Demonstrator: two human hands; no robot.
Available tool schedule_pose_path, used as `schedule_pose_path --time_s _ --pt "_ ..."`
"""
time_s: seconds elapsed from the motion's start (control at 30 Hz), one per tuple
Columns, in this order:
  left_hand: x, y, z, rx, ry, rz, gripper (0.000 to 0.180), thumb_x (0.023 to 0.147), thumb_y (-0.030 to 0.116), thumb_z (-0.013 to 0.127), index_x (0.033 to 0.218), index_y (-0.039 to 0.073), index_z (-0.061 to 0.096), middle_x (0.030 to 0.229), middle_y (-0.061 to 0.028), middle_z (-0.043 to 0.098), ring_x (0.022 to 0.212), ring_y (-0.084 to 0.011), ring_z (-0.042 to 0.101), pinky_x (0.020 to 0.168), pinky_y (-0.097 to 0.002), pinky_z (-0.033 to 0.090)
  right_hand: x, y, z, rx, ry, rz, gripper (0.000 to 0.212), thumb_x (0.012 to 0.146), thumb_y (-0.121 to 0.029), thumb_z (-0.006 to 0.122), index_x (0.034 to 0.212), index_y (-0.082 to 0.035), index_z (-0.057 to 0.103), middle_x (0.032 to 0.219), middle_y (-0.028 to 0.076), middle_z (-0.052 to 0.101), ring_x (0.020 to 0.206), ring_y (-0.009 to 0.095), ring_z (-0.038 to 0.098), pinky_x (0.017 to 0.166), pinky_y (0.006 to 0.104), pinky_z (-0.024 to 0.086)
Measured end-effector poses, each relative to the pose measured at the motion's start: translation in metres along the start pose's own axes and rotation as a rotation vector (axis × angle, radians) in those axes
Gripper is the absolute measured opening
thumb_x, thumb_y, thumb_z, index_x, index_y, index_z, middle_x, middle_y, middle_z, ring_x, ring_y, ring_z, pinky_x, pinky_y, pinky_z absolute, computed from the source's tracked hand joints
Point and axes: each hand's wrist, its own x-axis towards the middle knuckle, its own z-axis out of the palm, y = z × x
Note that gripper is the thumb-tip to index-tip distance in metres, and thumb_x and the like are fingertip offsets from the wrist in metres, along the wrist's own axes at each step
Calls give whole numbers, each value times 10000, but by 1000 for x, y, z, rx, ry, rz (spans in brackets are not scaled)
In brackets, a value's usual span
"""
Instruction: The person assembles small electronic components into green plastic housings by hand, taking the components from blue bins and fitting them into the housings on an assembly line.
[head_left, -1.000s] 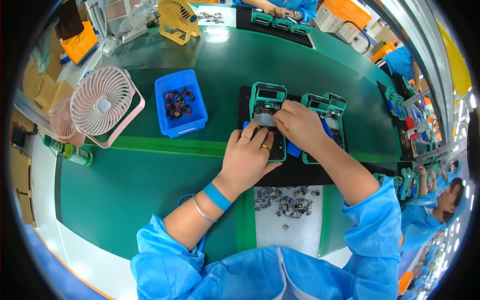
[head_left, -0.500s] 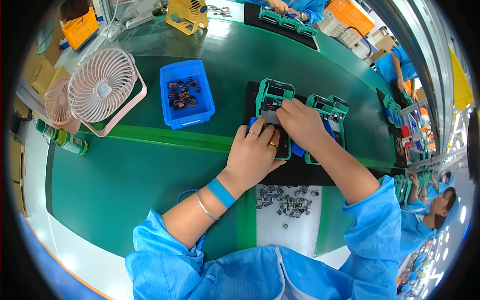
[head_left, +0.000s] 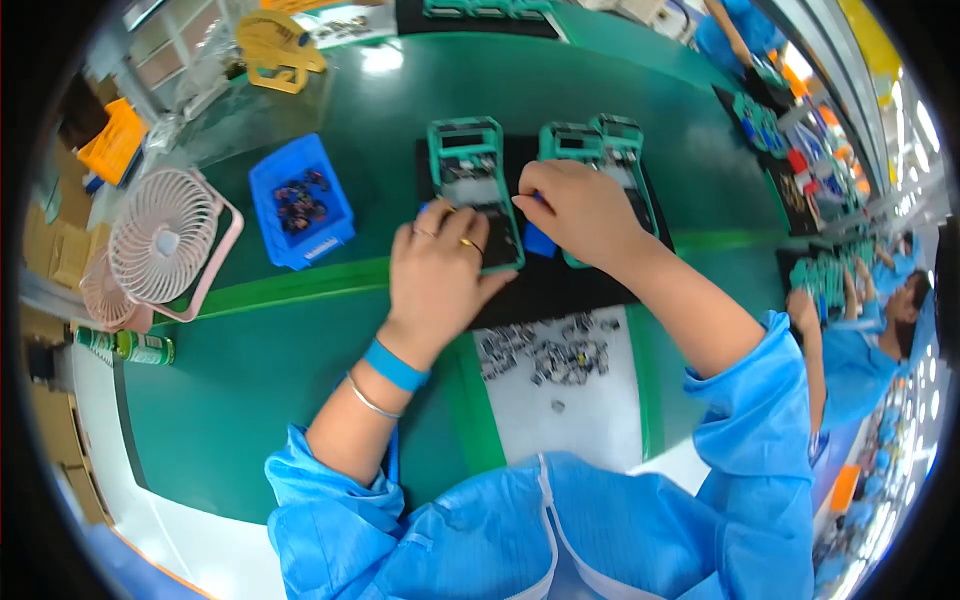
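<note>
A green open-framed housing [head_left: 465, 129] with dark electronic parts inside lies on a black mat [head_left: 560, 293]. My left hand [head_left: 437, 275] is closed on its near end, fingers bent over the left side and thumb along the near edge. My right hand [head_left: 580, 212] is just right of this housing, thumb and fingers pinched together. What they pinch is mostly hidden; a bit of dark blue shows at the fingertips. Below those fingertips sits a blue piece [head_left: 540, 241] on the mat. Two more green housings [head_left: 572, 131] stand side by side beyond the right hand, partly covered by it.
A blue bin [head_left: 336, 232] of small dark parts stands to the left, beside a pink fan [head_left: 165, 240]. Several small grey parts [head_left: 570, 361] lie on a white sheet [head_left: 560, 430] near me. A yellow fan [head_left: 277, 50] stands far left. Co-workers sit at the right.
My right hand has come off the left housing and moved to its right side. My left hand stays on the near end. The whole view has shifted, and the housing's inner parts show more.
</note>
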Motion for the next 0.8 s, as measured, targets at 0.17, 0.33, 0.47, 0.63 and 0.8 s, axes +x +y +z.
schedule_pose_path --time_s 0.17,0.33,0.47,0.63,0.8 --pt "-3 -8 7 26 57 41 584 661 305 847 1140 6 700 1186 -91 650 1187 -301 531 965 -437 440 -113 -12 -26 399 -168 212 102 867 -150 663 860 -60 617 796 114 621 753 326 629 655 415 504" --pt "1 -5 10 66 93 67 558 688 352 829 1098 -6 706 1167 -96 650 1183 -314 524 981 -459 427 -197 -46 -11 454 -198 115 108 877 -132 669 973 -84 662 915 72 637 855 283 642 719 386 537" --pt "6 1 7 96 27 57 612 727 388 807 1173 -8 670 1265 -149 599 1250 -343 484 1045 -524 373 -193 -57 -1 259 -196 -91 170 817 -106 631 986 -93 620 958 52 597 923 230 624 696 340 555" --pt "27 37 0 -2 12 168 665 785 351 777 1332 37 566 1388 -191 515 1315 -383 442 1093 -518 333 -193 -50 -1 197 -193 -195 181 767 -93 615 943 -72 580 917 70 588 879 234 630 665 331 557" --pt "49 78 27 -60 -111 279 683 807 386 749 1356 35 543 1380 -221 510 1312 -393 447 1092 -483 351 -204 -38 -32 196 -197 66 179 741 -59 637 906 -52 566 821 101 589 804 280 640 651 366 546"
